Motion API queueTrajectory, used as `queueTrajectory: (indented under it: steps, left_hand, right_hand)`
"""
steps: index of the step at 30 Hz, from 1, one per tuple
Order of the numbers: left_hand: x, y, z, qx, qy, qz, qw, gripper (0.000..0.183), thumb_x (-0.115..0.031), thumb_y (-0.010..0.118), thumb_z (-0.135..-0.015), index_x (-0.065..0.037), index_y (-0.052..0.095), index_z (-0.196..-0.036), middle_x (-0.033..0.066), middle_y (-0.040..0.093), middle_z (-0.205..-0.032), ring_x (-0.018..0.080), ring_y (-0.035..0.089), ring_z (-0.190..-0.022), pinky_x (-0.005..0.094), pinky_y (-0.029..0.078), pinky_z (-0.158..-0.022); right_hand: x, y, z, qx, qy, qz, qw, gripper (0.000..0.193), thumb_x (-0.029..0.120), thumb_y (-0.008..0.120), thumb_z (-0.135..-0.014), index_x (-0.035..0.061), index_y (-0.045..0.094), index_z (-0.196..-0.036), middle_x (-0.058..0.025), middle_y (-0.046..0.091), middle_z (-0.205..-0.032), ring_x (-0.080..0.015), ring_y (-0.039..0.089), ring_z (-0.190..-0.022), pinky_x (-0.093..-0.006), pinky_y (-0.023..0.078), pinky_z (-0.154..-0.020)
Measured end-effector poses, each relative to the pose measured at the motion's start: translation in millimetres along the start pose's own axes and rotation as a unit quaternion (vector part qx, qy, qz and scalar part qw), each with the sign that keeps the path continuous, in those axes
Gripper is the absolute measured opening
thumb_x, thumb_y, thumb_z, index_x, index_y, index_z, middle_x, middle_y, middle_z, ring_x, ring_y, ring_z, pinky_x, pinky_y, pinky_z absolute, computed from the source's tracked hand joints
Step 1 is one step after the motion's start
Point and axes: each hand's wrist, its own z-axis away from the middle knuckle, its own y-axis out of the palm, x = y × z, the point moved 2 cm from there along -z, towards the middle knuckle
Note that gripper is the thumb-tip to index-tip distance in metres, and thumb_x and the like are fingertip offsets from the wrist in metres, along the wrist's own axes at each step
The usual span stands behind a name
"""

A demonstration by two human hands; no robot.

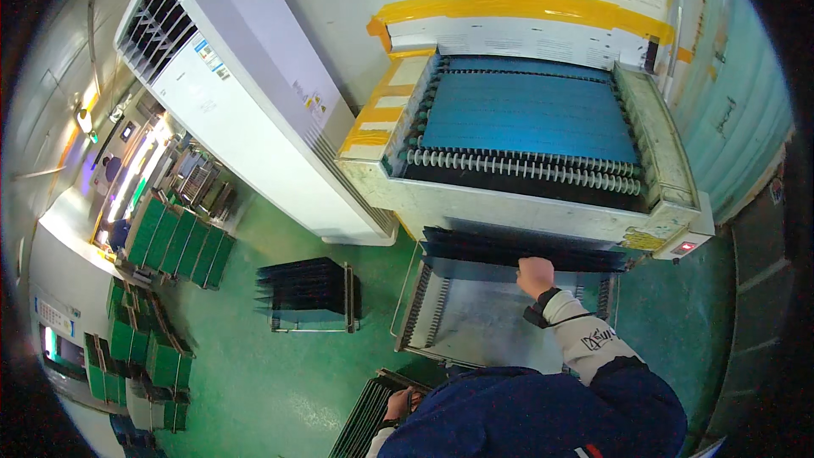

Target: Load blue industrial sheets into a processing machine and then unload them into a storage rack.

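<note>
My right hand is closed at the upper edge of a thin dark panel over a metal rack in front of the machine. More dark panels stand upright along that rack's far side. Low in the view, partly covered by my body, my left hand is curled by the end of another slotted rack with several thin green-edged panels; what its fingers grip is hidden. A roller machine stands ahead, with a flat blue panel lying on its rollers.
Left of the near rack, a smaller rack of dark panels stands on the green floor. A tall white air conditioner rises beside the machine. Several green panel stacks stand farther left. A corrugated panel borders the right.
</note>
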Motion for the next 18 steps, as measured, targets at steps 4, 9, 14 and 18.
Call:
queueTrajectory:
  steps: [4,9,14,18]
  left_hand:
    - [-17.3,18.3,5.7,-0.021,0.023,-0.087,0.996,0.022,-0.018,0.051,-0.093,0.002,0.060,-0.096,0.0096,0.065,-0.081,0.0200,0.062,-0.065,0.0302,0.049,-0.054]
    - [21.3,-8.1,-21.7,0.066,-0.017,0.086,0.994,0.024,-0.020,0.052,-0.093,0.002,0.060,-0.097,0.0101,0.065,-0.081,0.0216,0.063,-0.066,0.0317,0.050,-0.055]
    - [-7.3,6.2,6.6,-0.020,0.091,-0.161,0.983,0.026,-0.022,0.052,-0.093,0.002,0.061,-0.098,0.0091,0.066,-0.080,0.0208,0.063,-0.065,0.0308,0.049,-0.054]
    - [-8.5,7.2,4.7,-0.015,0.105,-0.203,0.973,0.026,-0.023,0.052,-0.093,0.000,0.061,-0.098,0.0070,0.066,-0.079,0.0178,0.062,-0.064,0.0279,0.048,-0.051]
  right_hand:
    - [-14.8,4.1,5.4,0.001,0.019,0.007,1.000,0.016,0.023,0.064,-0.070,0.0063,0.063,-0.072,-0.0139,0.064,-0.073,-0.0336,0.062,-0.074,-0.0464,0.048,-0.065]
    - [-5.8,6.5,1.9,0.003,0.007,0.007,1.000,0.016,0.022,0.064,-0.070,0.0065,0.063,-0.072,-0.0135,0.064,-0.072,-0.0327,0.062,-0.073,-0.0461,0.048,-0.064]
    - [-4.6,1.7,2.8,-0.003,0.013,0.002,1.000,0.016,0.022,0.064,-0.071,0.0064,0.064,-0.072,-0.0138,0.064,-0.073,-0.0324,0.063,-0.073,-0.0458,0.048,-0.064]
    - [-1.1,-1.4,1.7,0.009,0.019,0.006,1.000,0.016,0.022,0.065,-0.071,0.0065,0.064,-0.072,-0.0141,0.064,-0.073,-0.0326,0.063,-0.073,-0.0460,0.048,-0.063]
